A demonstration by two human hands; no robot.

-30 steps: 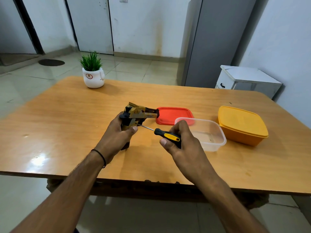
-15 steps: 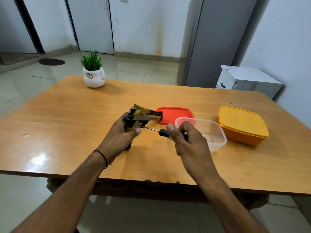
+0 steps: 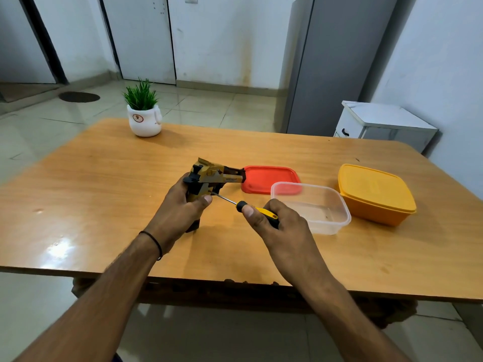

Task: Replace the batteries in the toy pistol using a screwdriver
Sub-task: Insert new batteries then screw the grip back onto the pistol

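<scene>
The toy pistol sits near the middle of your table, gold and black, standing on the butt of its grip with the barrel pointing toward 3 o'clock; a small dark plate along the barrel carries markings too small to read. Your left hand is wrapped around the grip from the 8 o'clock side, thumb pressed on the near face, wrist angled in from the lower left with a thin black band around it. Your right hand is closed on the black-and-yellow handle of the screwdriver, thumb lying along the top, forearm coming in from 5 o'clock. The shaft runs toward 10 o'clock and its tip meets the pistol's grip just above your left thumb. At 3 o'clock of the pistol, almost touching the muzzle, lies a red lid; a clear container overlaps that lid's near right corner, just beyond your right hand. Farther toward 3 o'clock stands an orange lidded box. At 11 o'clock, well apart, a white pot with a green plant shows a small round emblem you cannot read.
</scene>
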